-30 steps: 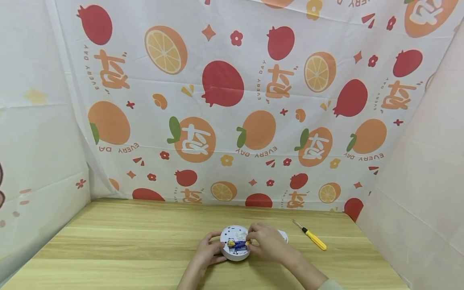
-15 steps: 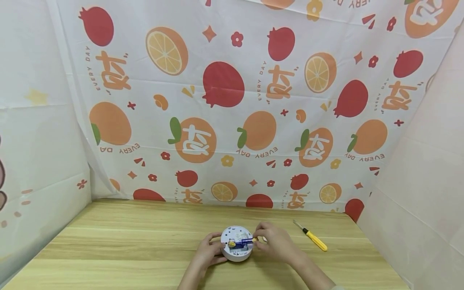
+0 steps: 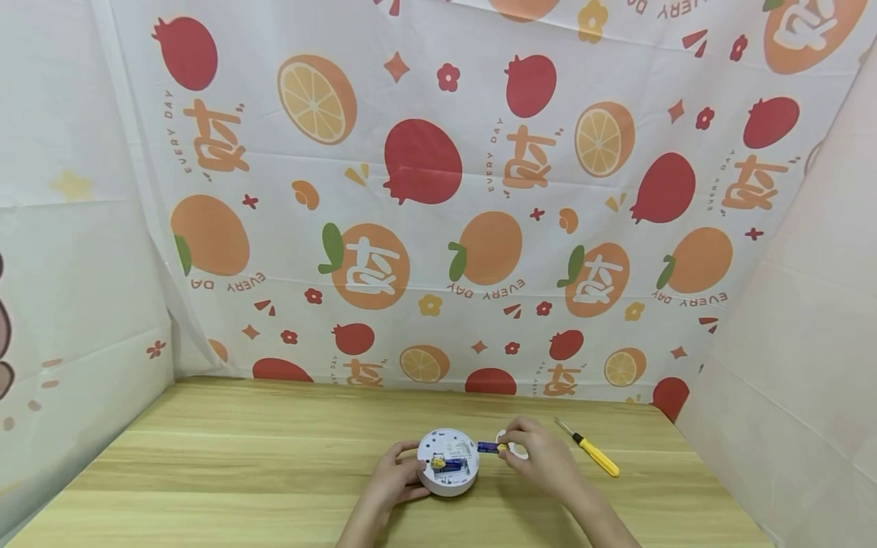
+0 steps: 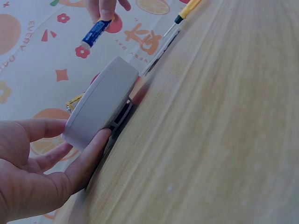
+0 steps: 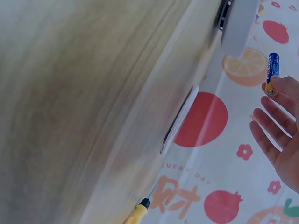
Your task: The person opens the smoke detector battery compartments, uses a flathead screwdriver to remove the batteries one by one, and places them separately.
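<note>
A round white device (image 3: 445, 441) lies on the table with its battery compartment facing up. My left hand (image 3: 396, 473) grips its left side, thumb and fingers on the rim, as the left wrist view (image 4: 42, 172) confirms for the hand. One blue-and-yellow battery (image 3: 454, 464) sits in the compartment, its yellow end poking above the surface in the left wrist view. Between thumb and fingertips my right hand (image 3: 544, 458) pinches a second blue-and-yellow battery (image 3: 488, 447) by its yellow end, lifted just right of the device. That hand's other fingers are spread in the right wrist view.
A flat white cover (image 3: 521, 451), partly hidden by the right hand, lies right of the device. Farther right is a screwdriver (image 3: 597, 455) with a yellow handle. Fruit-print cloth (image 3: 438, 251) hangs behind the wooden table (image 3: 260, 457).
My right hand has drawn one battery up out of the device and moved it to the right. The other battery stays in the compartment; my left hand keeps its hold.
</note>
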`<move>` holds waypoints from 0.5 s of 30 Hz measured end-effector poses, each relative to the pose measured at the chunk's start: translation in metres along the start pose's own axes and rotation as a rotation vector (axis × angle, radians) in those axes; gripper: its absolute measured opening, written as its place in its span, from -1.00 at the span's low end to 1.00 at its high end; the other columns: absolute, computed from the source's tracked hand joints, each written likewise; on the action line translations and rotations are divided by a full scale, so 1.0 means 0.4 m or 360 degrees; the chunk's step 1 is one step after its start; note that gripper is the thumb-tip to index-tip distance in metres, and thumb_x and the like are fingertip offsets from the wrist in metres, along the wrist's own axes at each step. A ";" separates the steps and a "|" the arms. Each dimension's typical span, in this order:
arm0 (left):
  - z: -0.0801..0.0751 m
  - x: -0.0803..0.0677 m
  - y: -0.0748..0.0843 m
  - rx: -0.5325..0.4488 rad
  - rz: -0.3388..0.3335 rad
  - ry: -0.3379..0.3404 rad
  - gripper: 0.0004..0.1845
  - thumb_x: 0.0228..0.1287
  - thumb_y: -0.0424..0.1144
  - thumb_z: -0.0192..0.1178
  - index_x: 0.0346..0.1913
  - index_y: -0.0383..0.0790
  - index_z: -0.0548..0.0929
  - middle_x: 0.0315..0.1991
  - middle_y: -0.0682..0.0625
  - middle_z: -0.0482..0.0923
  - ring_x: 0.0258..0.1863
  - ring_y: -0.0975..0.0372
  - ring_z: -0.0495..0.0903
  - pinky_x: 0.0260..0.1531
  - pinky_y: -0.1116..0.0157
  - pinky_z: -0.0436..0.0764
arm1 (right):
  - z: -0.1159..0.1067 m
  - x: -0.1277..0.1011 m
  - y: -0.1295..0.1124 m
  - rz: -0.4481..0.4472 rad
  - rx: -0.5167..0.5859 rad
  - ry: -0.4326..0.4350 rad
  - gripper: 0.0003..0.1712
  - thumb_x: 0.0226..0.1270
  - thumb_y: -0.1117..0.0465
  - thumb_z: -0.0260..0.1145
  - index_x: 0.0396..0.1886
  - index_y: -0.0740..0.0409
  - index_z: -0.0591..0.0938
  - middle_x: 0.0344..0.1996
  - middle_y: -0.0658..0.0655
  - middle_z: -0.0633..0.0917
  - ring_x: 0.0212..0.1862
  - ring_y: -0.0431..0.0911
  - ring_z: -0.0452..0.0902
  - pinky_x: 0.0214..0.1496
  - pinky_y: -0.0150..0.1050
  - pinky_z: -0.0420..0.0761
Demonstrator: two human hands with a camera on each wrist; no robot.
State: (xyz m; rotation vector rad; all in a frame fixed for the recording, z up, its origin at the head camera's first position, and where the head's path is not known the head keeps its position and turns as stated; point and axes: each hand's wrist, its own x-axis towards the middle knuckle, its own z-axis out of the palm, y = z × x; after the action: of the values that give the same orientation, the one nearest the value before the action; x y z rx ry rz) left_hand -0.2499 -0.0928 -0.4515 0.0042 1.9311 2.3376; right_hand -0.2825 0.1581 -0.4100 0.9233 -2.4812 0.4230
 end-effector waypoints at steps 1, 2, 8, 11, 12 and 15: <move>0.000 0.000 0.000 0.0003 0.0002 0.0000 -0.46 0.18 -0.47 0.03 0.21 -0.57 0.17 -0.11 -0.36 0.41 -0.30 0.09 0.56 -0.35 0.17 0.65 | -0.002 -0.002 0.002 0.0008 -0.0001 0.0017 -0.93 0.05 0.19 0.40 -0.43 0.02 0.68 -0.33 -0.16 0.52 -0.29 -0.26 0.47 -0.34 -0.34 0.55; 0.000 0.000 -0.001 0.0003 0.0004 0.0001 -0.46 0.18 -0.47 0.03 0.21 -0.58 0.17 -0.11 -0.37 0.41 -0.30 0.09 0.56 -0.35 0.17 0.65 | -0.004 -0.004 0.003 0.0017 -0.0006 0.0034 -0.92 0.04 0.19 0.41 -0.42 0.01 0.68 -0.33 -0.17 0.52 -0.28 -0.26 0.47 -0.34 -0.34 0.55; 0.002 0.000 -0.002 0.0002 0.0009 0.0005 -0.46 0.19 -0.46 0.03 0.21 -0.58 0.16 -0.11 -0.36 0.41 -0.31 0.10 0.56 -0.34 0.16 0.65 | -0.017 -0.010 0.006 0.0094 -0.0025 0.0122 -0.89 0.00 0.21 0.43 -0.42 -0.01 0.69 -0.32 -0.20 0.53 -0.27 -0.26 0.47 -0.34 -0.34 0.55; 0.003 0.001 -0.005 0.0001 0.0019 0.0002 -0.46 0.18 -0.46 0.02 0.21 -0.59 0.16 -0.11 -0.36 0.42 -0.30 0.09 0.56 -0.33 0.16 0.65 | -0.023 -0.013 0.005 0.0159 -0.0014 0.0131 -0.89 0.01 0.20 0.43 -0.39 -0.01 0.69 -0.31 -0.20 0.53 -0.26 -0.26 0.46 -0.33 -0.34 0.55; 0.004 0.002 -0.006 0.0001 0.0020 -0.0002 -0.46 0.19 -0.46 0.02 0.21 -0.59 0.16 -0.11 -0.35 0.42 -0.30 0.09 0.56 -0.33 0.16 0.65 | -0.025 -0.015 0.005 0.0178 -0.0007 0.0136 -0.88 0.01 0.21 0.43 -0.39 -0.01 0.69 -0.30 -0.20 0.53 -0.26 -0.25 0.46 -0.33 -0.33 0.55; 0.000 0.002 -0.008 0.0002 0.0032 -0.0009 -0.46 0.18 -0.46 0.02 0.20 -0.60 0.15 -0.12 -0.35 0.43 -0.30 0.08 0.56 -0.32 0.15 0.64 | -0.026 -0.017 0.003 0.0225 0.0008 0.0159 -0.87 0.00 0.21 0.44 -0.39 -0.03 0.70 -0.30 -0.22 0.52 -0.27 -0.27 0.44 -0.35 -0.36 0.53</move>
State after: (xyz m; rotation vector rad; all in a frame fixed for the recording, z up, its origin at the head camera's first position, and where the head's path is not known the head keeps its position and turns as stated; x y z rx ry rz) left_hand -0.2503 -0.0920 -0.4547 0.0305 1.9387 2.3468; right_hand -0.2757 0.1671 -0.4050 0.7131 -2.4629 0.5096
